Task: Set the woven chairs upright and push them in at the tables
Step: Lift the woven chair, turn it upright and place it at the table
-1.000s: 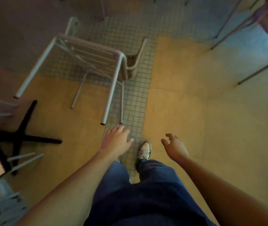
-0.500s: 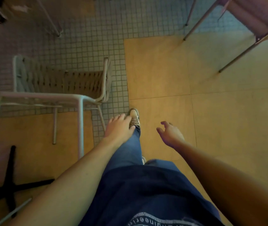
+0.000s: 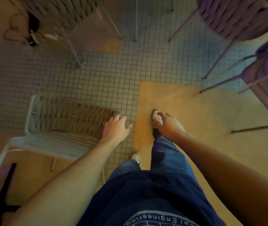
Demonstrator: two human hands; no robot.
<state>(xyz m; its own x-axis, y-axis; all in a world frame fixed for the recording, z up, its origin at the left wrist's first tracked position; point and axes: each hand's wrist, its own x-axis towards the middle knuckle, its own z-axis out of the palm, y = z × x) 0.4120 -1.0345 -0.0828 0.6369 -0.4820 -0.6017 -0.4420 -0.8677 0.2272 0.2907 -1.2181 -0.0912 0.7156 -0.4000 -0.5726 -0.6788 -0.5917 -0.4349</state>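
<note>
Meanwhile, the left hand (image 3: 115, 128) hovered open over the tipped woven chair (image 3: 68, 118); the right hand (image 3: 170, 126) was open, empty

The dark blue shirt (image 3: 154, 201) has white letters at the bottom, seen upside down. They look like "Engineering". The ends are cut off.

The near corner of the tipped woven chair (image 3: 68, 118) is covered by the left hand (image 3: 115, 128), and contact cannot be told. Its legs are partly hidden by the left forearm. The toe of one shoe (image 3: 156, 118) is masked by the right hand (image 3: 170, 126). Two more chairs (image 3: 237, 15) are cut off at the top edge and smeared by blur. The black table base (image 3: 2, 199) is cropped at the left edge.
</note>
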